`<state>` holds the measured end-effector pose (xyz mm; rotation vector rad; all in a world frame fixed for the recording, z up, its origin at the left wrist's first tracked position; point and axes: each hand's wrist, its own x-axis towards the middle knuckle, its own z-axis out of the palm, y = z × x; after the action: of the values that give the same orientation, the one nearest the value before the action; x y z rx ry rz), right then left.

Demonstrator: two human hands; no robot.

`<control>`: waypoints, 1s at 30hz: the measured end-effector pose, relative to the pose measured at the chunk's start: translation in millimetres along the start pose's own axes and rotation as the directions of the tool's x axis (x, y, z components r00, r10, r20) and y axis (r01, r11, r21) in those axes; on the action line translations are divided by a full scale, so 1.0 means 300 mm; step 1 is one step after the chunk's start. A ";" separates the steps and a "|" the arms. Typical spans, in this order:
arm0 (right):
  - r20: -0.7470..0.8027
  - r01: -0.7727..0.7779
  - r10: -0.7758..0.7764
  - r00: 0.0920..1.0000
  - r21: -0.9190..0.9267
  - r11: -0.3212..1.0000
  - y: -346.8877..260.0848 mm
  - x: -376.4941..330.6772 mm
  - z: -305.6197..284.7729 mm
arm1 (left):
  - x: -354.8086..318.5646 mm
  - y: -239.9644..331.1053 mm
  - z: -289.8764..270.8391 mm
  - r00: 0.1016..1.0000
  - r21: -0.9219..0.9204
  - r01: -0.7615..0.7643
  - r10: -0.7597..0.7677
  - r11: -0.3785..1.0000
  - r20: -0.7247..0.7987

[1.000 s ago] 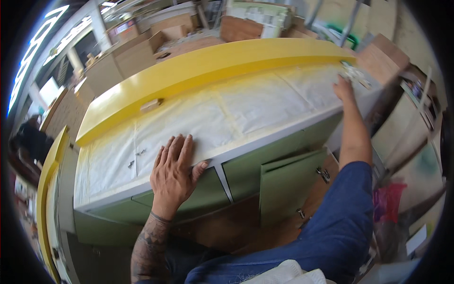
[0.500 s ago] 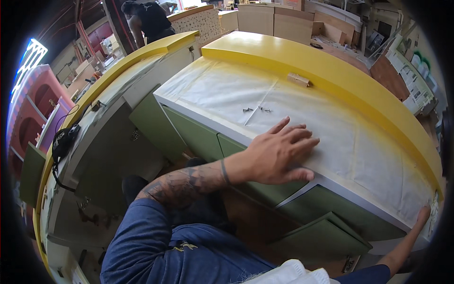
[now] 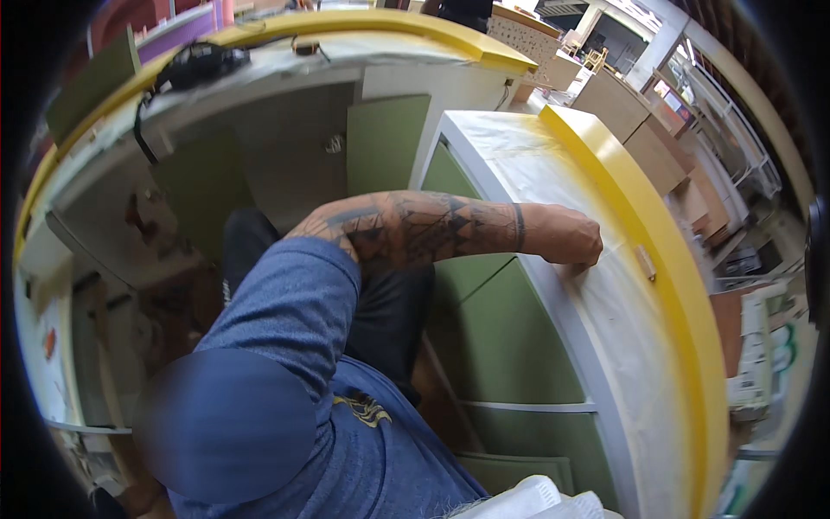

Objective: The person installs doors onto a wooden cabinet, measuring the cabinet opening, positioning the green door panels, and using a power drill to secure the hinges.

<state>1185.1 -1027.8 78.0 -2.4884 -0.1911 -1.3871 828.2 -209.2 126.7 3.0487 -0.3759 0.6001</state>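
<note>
On my feed, the bare L hand [image 3: 562, 233] is at the long, white-edged table [image 3: 553, 303] w/ flat green doors [image 3: 519, 337]. Its fingers curl down toward the thin white covering sheet [image 3: 635, 355], tips hidden under the hand, so I can't tell if they're clenched, touching or gripping smth. R hand's out of view; can't tell its state.

Sheet lies flat across the tabletop, up to the raised, glossy yellow ledge [image 3: 618, 177]; yellow haze along that side, so it's prob. there to keep paint off the top. The small pale wooden block [image 3: 646, 262] sits by the ledge's inner side, past the hand, prob. parked clear of the work. L arm reaches across b/c the body's beside the table.
</note>
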 end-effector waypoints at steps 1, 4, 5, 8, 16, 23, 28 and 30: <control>0.040 -0.006 0.005 0.999 0.033 0.999 -0.108 -0.018 -0.027 | 0.006 -0.010 0.019 1.000 -0.011 0.001 -0.001 1.000 -0.026; 0.016 0.259 -0.262 0.965 -0.202 0.944 0.038 0.039 -0.003 | 0.076 -0.037 0.063 0.992 0.160 -0.051 0.068 0.986 -0.105; 0.043 0.405 -0.417 0.908 -0.353 0.844 0.200 0.240 -0.004 | 0.003 -0.091 0.062 0.983 0.124 -0.098 0.116 0.987 -0.145; 0.084 0.032 -0.067 0.994 0.362 0.932 0.071 0.224 0.100 | 0.088 -0.054 0.075 0.956 0.336 -0.261 0.290 0.905 -0.040; 0.229 0.035 -0.301 0.926 0.740 0.672 -1.647 0.074 0.154 | -0.008 -0.104 -0.033 0.991 -0.225 0.008 -0.038 0.974 -0.132; -0.039 0.298 -0.720 0.692 0.925 0.236 -2.357 -0.148 0.103 | -0.245 -0.468 -0.068 0.963 -0.072 0.233 -0.241 0.970 -0.118; 0.146 0.021 -0.821 0.552 0.982 0.189 -2.696 -0.233 0.104 | -0.400 -0.683 -0.066 0.967 0.074 0.236 -0.227 0.969 -0.114; 0.243 -0.095 -0.816 0.525 0.969 0.227 -2.712 -0.238 0.109 | -0.343 -0.581 -0.110 0.925 -0.093 0.352 -0.361 0.932 -0.118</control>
<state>969.2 -242.9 149.7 -1.6907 -1.5116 0.0673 764.8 -14.3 124.8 2.8788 0.1583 0.7390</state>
